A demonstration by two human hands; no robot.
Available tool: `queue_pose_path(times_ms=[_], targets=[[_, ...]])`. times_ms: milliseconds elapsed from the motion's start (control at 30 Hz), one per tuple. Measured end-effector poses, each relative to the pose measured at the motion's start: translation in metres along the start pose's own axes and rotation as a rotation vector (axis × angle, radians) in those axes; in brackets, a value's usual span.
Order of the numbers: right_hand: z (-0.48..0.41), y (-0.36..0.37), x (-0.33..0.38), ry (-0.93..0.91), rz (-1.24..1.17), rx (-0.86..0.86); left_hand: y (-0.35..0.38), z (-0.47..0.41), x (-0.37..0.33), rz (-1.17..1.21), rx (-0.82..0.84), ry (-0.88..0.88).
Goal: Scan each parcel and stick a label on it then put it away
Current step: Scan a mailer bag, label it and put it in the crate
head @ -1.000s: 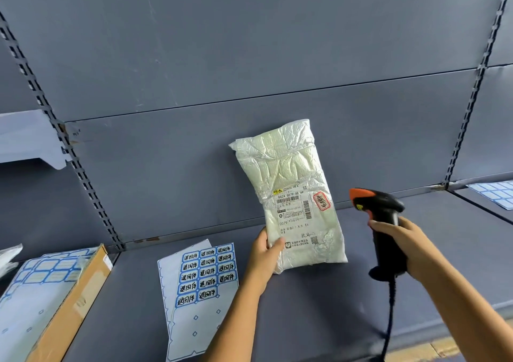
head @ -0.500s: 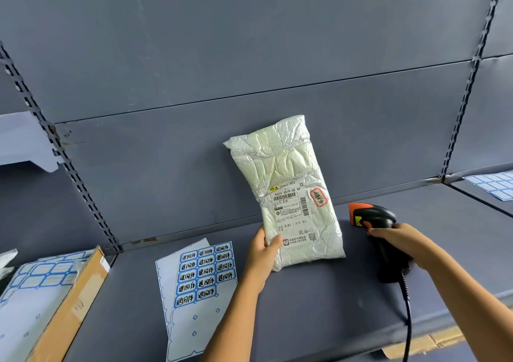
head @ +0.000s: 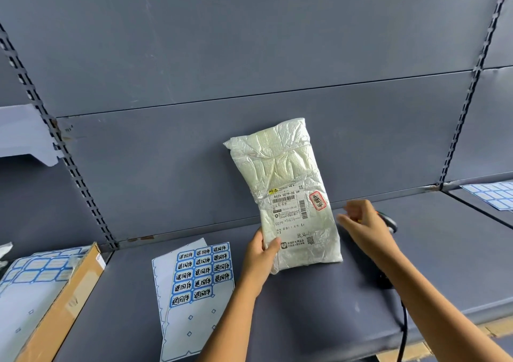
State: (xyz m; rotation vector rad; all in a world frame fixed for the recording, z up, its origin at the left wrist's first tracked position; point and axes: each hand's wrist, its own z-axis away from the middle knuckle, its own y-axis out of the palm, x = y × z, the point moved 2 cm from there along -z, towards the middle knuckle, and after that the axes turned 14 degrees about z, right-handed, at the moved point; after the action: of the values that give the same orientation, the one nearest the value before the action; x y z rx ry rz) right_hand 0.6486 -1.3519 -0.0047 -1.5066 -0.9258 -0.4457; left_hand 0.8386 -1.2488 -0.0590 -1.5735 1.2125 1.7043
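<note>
Left grip [head: 261, 253] pinches parcel [head: 288, 195] corner | right grip [head: 361, 223] loose, holding nothing, over scanner [head: 390, 223]

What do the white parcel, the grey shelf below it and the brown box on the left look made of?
The parcel: thin glossy plastic film, judging by crinkles and glare. The shelf: probably painted sheet metal, matte grey; chips at its back edge show rusty brown. The box: likely cardboard, matte brown with a clear-tape sheen.
</note>
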Motion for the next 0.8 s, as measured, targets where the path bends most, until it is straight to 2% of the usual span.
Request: queue_pose_path(times_ms=[67,100,233,333,433,533,633,800], targets=[[0.006,0.011,0.014,0.003,-0.218,0.170,0.000,0.003,-0.002,0.014,0.000,-0.008],[0.008,0.015,0.017,-0.006,-0.225,0.204,0.000,0.004,-0.003,0.026,-0.004,-0.014],[0.006,0.019,0.016,0.026,-0.163,0.149,-0.004,0.017,-0.008,0.053,0.013,-0.044],[0.009,0.014,0.016,0.031,-0.258,0.190,-0.003,0.031,-0.017,0.016,0.089,-0.028],[0.013,0.008,0.010,0.082,-0.306,0.146,-0.008,0.043,-0.033,-0.147,0.152,0.041],[0.016,0.008,-0.001,0.142,-0.291,0.161,-0.033,0.050,-0.048,-0.311,0.058,0.087],[0.022,0.016,-0.012,0.198,-0.173,0.212,-0.072,0.056,-0.054,-0.440,-0.098,0.139],[0.032,0.026,-0.005,0.170,0.259,0.198,-0.122,0.073,-0.055,-0.710,-0.217,0.146]])
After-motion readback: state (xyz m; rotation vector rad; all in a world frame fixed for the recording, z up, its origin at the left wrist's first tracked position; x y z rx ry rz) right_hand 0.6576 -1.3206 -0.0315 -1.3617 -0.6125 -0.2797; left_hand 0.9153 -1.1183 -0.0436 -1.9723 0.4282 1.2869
